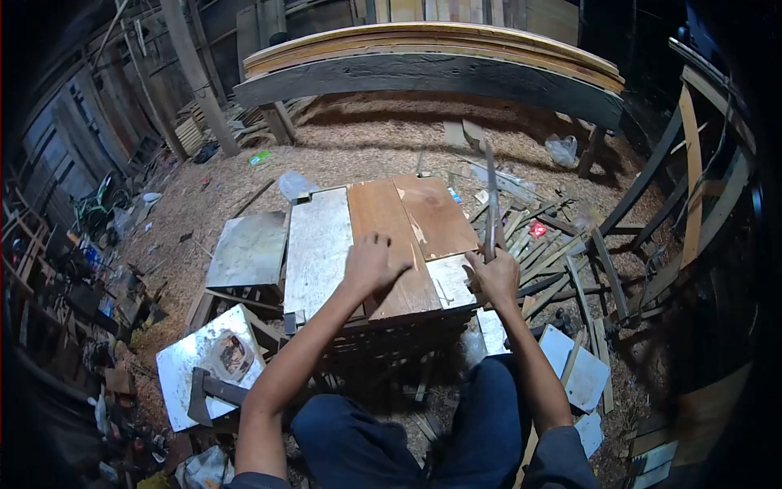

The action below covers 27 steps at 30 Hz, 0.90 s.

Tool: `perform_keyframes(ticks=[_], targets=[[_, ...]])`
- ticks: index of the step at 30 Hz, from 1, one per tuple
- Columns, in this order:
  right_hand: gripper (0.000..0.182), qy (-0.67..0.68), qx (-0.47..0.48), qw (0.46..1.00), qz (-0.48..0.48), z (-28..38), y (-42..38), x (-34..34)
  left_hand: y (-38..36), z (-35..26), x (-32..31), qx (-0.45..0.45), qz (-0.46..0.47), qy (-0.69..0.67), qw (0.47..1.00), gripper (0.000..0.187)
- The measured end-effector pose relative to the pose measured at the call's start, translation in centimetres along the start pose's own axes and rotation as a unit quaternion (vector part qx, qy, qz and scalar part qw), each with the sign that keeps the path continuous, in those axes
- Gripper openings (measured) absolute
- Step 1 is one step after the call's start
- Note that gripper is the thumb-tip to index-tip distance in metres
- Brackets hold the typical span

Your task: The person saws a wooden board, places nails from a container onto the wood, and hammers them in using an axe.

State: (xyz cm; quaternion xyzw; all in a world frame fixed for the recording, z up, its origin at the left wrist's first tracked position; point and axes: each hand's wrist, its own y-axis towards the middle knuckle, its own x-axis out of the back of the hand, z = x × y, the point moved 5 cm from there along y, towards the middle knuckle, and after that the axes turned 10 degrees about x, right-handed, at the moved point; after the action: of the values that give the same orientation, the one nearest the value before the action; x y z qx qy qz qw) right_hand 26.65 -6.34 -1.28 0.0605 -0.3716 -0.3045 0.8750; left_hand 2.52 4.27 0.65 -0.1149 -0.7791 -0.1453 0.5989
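Observation:
My left hand (375, 265) lies on a reddish-brown wooden board (388, 228), its fingers spread and nothing held. The board rests on a low worktable with a whitish top (316, 244). My right hand (495, 273) is wrapped round the lower end of a long thin tool (492, 191), perhaps a saw or blade, which points up and away. That hand is at the table's right edge. Beside the first board, a second brown board (440, 213) has a torn strip of surface along its left edge.
A hatchet (200, 397) and a plastic tub (232, 356) sit on a white stand at the lower left. A grey square stool (247, 248) adjoins the table. Scrap sticks (542, 265) litter the right side. Stacked long planks (432, 41) lie on a beam ahead.

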Motion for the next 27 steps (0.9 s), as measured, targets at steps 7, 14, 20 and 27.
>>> perform_keyframes(ticks=[7,14,20,27], targets=[[0.038,-0.116,-0.012,0.993,-0.002,3.4,2.3,-0.9,1.1,9.2,2.2,0.198,-0.053,0.019,0.979,0.062],[0.042,-0.142,-0.053,0.988,-0.014,1.8,1.4,-1.3,-0.1,13.8,3.3,0.361,-0.091,0.057,0.926,0.080],[0.050,-0.110,-0.058,0.992,0.005,1.3,2.1,-1.8,0.2,16.3,2.5,0.403,-0.042,0.016,0.914,0.098],[0.063,-0.049,-0.130,0.990,0.028,-4.9,4.4,-4.5,-0.2,19.1,0.7,0.410,-0.059,-0.119,0.902,0.100]])
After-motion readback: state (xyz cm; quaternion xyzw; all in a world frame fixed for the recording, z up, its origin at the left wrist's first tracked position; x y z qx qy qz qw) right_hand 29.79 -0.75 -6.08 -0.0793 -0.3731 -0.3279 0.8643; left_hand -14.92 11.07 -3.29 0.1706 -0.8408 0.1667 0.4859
